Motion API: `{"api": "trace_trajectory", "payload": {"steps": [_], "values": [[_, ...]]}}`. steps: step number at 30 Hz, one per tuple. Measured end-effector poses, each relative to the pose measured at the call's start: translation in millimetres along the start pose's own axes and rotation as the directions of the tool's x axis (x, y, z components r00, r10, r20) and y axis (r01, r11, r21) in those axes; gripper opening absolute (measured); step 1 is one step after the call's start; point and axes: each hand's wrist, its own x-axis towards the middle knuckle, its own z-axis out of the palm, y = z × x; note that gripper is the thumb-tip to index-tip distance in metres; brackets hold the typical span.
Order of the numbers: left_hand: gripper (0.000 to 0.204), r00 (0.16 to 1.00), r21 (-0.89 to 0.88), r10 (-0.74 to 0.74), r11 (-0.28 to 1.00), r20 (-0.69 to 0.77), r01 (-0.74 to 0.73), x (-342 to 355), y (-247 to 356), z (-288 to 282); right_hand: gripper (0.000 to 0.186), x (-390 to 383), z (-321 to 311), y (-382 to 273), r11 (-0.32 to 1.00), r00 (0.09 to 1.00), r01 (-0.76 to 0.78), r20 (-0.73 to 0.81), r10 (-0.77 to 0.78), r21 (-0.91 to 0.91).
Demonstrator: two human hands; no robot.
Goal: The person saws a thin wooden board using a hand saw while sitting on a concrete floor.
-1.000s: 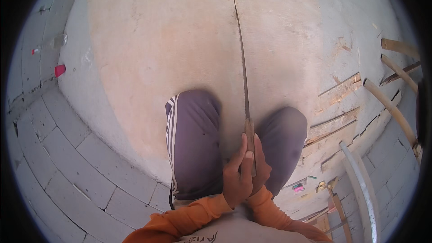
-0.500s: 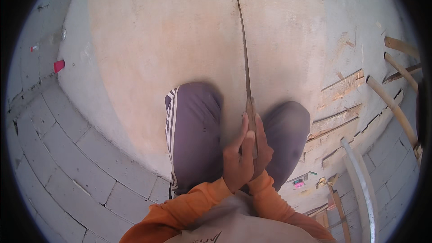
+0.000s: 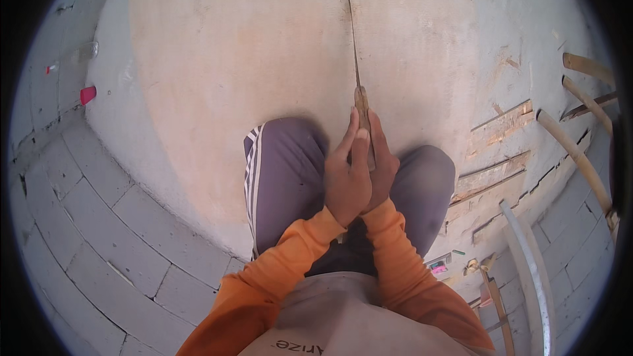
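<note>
Both my hands close round a brown wooden handle [image 3: 362, 107], which points straight ahead between my knees. My left hand [image 3: 348, 183] presses against its left side with the thumb on top. On the right side is my right hand [image 3: 384, 170], partly covered by the left. From the handle's front, a thin dark line runs away over the pale board [image 3: 264, 46] to the top edge. Its near part looks like a narrow blade seen edge-on; where blade ends and slit in the board begins, I cannot tell. The handle's rear end is hidden by my palms.
My bent knees [image 3: 290, 178] flank the handle. To the right are splintered slots in the board [image 3: 494, 175], curved wooden poles [image 3: 575, 151], a pale metal bar [image 3: 527, 264] and a small pink item [image 3: 438, 267]. Grey paving [image 3: 151, 244] and a pinkish-red cup-like thing [image 3: 88, 95] lie left.
Both hands have slid forward with the handle, away from my body. The dark strip ahead of it now shows shorter and thinner. My forearms have stretched out.
</note>
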Motion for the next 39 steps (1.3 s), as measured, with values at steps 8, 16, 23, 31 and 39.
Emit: {"api": "trace_trajectory", "payload": {"steps": [8,16,23,31,39], "values": [[0.054,0.993,0.061,0.121,0.991,0.000,-0.121,-55.5,-22.9,0.5,0.063,-36.3,-10.2,-3.9,0.980,0.985,0.130,-0.094,-0.145,-0.148],[0.053,1.000,-0.044,0.000,0.999,0.012,0.000,30.5,14.4,4.4,0.063,27.7,4.0,5.2,0.994,0.997,-0.077,0.024,0.075,0.074],[0.052,0.988,0.092,0.154,0.984,-0.030,-0.151,-58.9,-20.0,-1.8,0.058,-45.6,-6.7,-7.4,0.960,0.985,0.096,-0.115,-0.130,-0.263],[0.054,0.999,-0.062,-0.051,0.997,0.006,0.051,15.9,14.1,7.0,0.062,19.8,-2.3,-1.8,0.994,0.994,-0.108,0.028,0.108,0.017],[0.053,0.997,0.033,-0.078,0.996,-0.024,0.078,-43.0,-20.4,-0.6,0.058,-37.4,-5.0,-1.5,0.996,1.000,0.004,-0.019,-0.006,-0.092]]}}
